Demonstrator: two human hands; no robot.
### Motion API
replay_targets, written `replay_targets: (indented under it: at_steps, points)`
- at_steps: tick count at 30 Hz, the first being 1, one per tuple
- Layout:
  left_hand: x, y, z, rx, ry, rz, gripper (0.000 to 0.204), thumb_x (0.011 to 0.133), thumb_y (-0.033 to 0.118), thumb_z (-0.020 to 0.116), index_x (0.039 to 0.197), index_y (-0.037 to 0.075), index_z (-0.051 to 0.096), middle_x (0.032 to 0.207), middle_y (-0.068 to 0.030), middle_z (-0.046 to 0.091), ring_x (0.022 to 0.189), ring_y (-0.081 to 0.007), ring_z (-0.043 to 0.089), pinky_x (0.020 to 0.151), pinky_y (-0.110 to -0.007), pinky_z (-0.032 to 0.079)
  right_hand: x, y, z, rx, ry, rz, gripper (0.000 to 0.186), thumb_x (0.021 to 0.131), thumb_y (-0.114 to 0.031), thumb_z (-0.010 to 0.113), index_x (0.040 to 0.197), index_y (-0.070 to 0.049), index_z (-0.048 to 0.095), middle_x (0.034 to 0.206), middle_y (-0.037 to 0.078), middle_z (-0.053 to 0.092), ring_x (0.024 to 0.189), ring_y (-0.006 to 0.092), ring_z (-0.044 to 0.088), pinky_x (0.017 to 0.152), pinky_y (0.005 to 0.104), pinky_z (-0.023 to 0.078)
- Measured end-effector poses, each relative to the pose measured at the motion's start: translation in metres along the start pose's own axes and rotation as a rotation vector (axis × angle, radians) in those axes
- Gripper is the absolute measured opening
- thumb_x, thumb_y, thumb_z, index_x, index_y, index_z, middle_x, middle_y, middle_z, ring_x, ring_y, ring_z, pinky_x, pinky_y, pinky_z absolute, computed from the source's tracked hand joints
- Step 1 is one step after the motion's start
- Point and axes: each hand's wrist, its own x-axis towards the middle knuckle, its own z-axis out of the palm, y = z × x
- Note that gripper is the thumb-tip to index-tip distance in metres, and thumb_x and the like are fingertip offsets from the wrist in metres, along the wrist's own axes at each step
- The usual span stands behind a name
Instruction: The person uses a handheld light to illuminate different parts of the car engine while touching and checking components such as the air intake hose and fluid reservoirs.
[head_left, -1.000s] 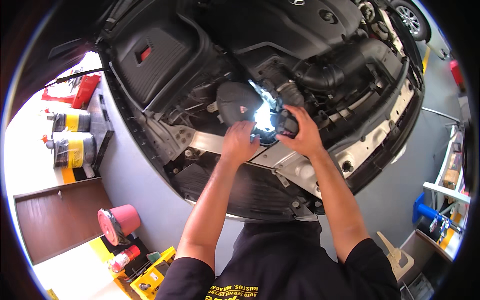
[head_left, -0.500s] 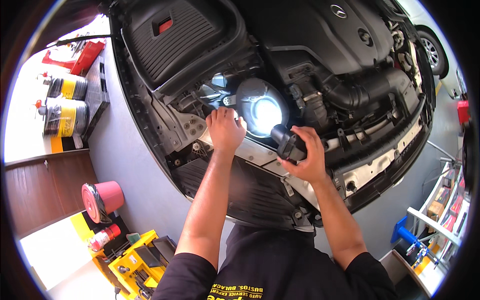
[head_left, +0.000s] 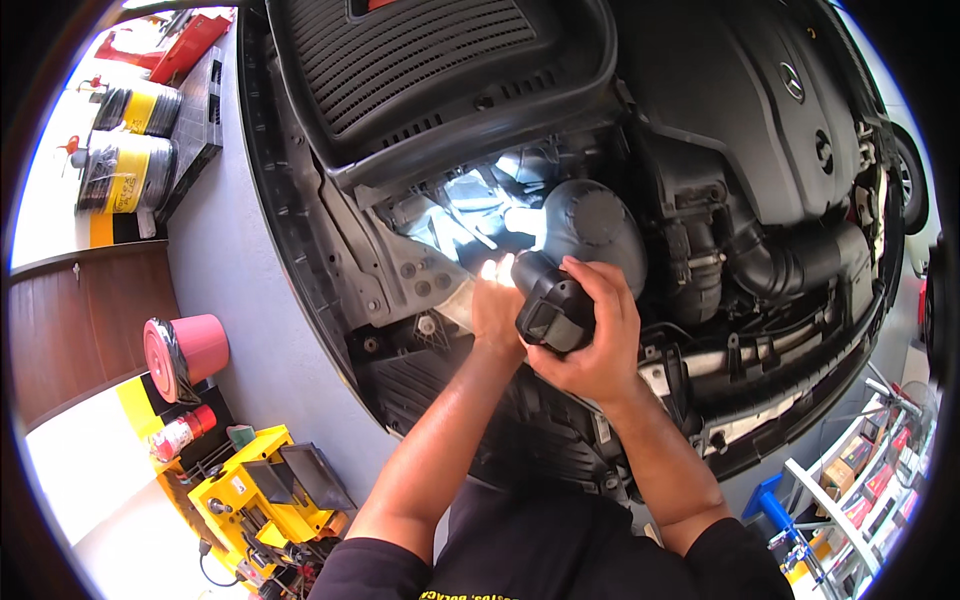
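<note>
Head view; lit flashlight (head_left: 556, 308) in right hand (head_left: 604, 350)

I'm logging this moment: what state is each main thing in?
Flashlight: on, held pointing into the engine bay
Right hand: gripping the flashlight
Left hand: partly lit, grip unclear
Engine bay: open, partly lit
Engine cover: in place
Ribbed black cover: in place

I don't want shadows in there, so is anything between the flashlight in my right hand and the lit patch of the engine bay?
Partly, it seems: your left hand has brightly lit fingertips near the front of the black flashlight, so it likely catches some beam. Nothing else visible blocks the lit patch.
</note>
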Motion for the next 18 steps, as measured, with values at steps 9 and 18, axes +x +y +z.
replay_targets:
  at_steps: [9, 18]
  points:
    - [-0.023, -0.012, 0.035, 0.007, -0.009, 0.030, 0.036, 0.104, 0.032, 0.057, 0.129, 0.006, 0.058, 0.134, -0.0128, 0.059, 0.131, -0.0281, 0.055, 0.113, -0.042, 0.041, 0.000, -0.002, 0.040, 0.055, 0.007, 0.003, 0.088, 0.055, -0.019, 0.090, 0.140, -0.014, 0.065, 0.127, 0.009, 0.063, 0.114, 0.0350, 0.064, 0.095, 0.0492, 0.051]
    - [-0.032, -0.015, 0.046, 2.727, 0.017, 0.619, 0.045, 0.111, 0.040, 0.049, 0.137, 0.004, 0.056, 0.140, -0.0142, 0.058, 0.137, -0.0282, 0.055, 0.120, -0.041, 0.044, -0.002, -0.006, 0.032, 0.104, -0.011, 0.059, 0.090, 0.057, -0.014, 0.088, 0.144, -0.017, 0.062, 0.133, 0.009, 0.060, 0.124, 0.0371, 0.059, 0.102, 0.0523, 0.046]
